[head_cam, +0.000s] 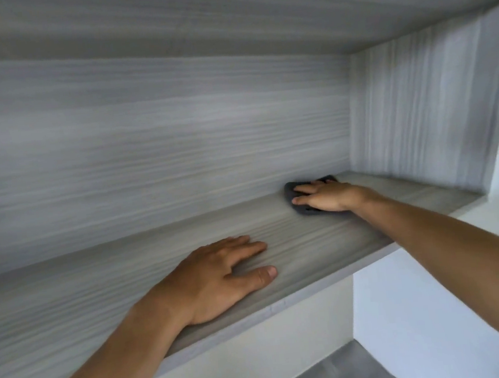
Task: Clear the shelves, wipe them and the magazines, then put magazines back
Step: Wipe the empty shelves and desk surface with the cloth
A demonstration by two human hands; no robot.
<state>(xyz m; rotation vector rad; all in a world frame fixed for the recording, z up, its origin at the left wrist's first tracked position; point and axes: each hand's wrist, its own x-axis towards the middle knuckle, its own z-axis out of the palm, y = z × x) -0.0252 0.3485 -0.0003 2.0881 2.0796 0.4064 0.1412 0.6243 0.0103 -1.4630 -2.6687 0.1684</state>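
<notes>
A small dark grey wiping cloth [304, 197] lies flat on the pale grey wood-grain shelf [294, 245], far back against the rear panel and near the right side wall. The right hand [326, 196] presses down on it with fingers stretched out nearly straight, palm covering most of the cloth. Nearer the front edge, well apart, the left hand [217, 280] rests flat on the bare shelf, fingers spread, holding nothing.

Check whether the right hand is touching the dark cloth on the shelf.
Touching. The head view shows the right hand lying flat with straight fingers on the dark cloth, pressing it to the shelf.
</notes>
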